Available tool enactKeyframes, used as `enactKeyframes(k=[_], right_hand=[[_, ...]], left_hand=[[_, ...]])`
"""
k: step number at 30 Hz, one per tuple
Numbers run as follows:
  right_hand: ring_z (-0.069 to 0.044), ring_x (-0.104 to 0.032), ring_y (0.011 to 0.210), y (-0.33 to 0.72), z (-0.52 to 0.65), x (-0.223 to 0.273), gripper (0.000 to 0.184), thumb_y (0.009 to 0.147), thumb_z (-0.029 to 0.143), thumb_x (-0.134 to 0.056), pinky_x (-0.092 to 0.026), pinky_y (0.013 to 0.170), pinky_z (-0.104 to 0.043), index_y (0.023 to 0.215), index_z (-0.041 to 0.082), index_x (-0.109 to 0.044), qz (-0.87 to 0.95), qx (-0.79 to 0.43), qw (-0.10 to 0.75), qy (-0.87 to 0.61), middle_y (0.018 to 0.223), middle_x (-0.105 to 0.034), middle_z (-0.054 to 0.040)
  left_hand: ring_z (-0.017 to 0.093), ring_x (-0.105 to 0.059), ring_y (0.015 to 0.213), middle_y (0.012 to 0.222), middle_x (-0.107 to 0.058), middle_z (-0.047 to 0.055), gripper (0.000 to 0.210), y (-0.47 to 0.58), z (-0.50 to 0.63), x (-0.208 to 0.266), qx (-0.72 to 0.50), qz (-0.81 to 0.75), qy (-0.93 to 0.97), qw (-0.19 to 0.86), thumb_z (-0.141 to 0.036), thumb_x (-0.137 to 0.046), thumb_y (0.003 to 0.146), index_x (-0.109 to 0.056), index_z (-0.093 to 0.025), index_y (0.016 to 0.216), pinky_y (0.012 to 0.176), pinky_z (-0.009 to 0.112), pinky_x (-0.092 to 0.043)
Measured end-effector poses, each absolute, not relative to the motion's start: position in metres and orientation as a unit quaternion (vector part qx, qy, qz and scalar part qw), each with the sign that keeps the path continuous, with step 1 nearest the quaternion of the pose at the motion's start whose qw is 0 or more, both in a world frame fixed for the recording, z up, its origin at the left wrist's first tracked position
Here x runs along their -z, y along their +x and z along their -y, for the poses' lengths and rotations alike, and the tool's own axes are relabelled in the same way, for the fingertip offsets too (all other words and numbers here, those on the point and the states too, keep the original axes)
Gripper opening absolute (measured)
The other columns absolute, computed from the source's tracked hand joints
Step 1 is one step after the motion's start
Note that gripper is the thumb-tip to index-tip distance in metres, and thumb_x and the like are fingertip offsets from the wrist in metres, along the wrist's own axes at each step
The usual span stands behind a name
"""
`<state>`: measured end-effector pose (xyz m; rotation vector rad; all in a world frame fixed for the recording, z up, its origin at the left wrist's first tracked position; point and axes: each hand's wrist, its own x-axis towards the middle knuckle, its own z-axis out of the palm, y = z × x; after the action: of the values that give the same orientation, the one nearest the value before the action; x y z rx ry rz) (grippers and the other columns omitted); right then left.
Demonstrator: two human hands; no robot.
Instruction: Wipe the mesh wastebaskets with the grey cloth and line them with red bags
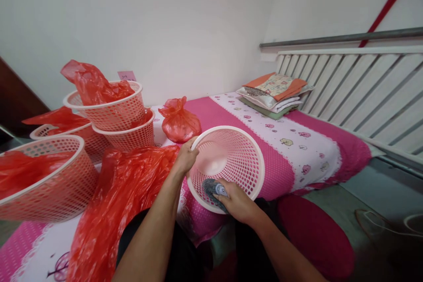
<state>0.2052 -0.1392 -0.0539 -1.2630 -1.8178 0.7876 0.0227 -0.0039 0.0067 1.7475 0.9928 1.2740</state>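
Pale pink plastic basket, round, wide-mouthed; lighter smooth rim, rows of small holes around the wall, pale bottom visible inside. Tilted, mouth turned up and toward the near side. Dark grey cloth, fuzzy and bunched, with a bluish-white patch beside the fingers. Basket located at the near edge of the bed, between both hands, just right of a knotted red bag and a spread of red plastic film. Gripped at the left side of the rim by the left hand, clasped around the edge. Cloth clutched in the right hand, at the near side of the rim, thus inside the mouth's outline and overlapping the edge. Farther left, stacked baskets with red plastic inside; far right, folded fabrics. Partly hidden: near rim, behind cloth and right hand; outer far wall, facing away. Impossible to tell whether supported by bed or held up. Some fingers of both hands out of sight, cloth's full shape too. Cut off at left edge: nearest basket. Cut off at top right: red ornament. Writing on pink slip too small to read.
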Motion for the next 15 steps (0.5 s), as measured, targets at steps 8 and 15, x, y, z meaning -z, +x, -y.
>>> enactKeyframes(k=[8,15], right_hand=[[-0.027,-0.076,0.089,0.197,0.131,0.06,0.028,0.084,0.039,-0.076,-0.061,0.086,-0.041,0.104,0.02,-0.076,0.556,-0.49,0.488,-0.46,0.094,-0.081,-0.006],[-0.024,-0.079,0.08,0.191,0.133,0.056,0.042,0.072,0.053,-0.09,-0.064,0.086,-0.039,0.095,0.02,-0.077,0.396,-0.649,0.526,-0.381,0.088,-0.082,-0.0054]], left_hand=[[0.027,-0.071,0.115,0.115,-0.082,0.006,0.058,0.023,0.005,-0.008,-0.497,-0.379,0.684,0.376,-0.013,-0.054,0.064,-0.077,-0.017,0.117,0.115,0.044,-0.047],[0.026,-0.072,0.109,0.112,-0.082,0.005,0.057,0.023,0.006,-0.01,-0.494,-0.384,0.68,0.382,-0.012,-0.054,0.065,-0.077,-0.017,0.117,0.114,0.043,-0.047]])
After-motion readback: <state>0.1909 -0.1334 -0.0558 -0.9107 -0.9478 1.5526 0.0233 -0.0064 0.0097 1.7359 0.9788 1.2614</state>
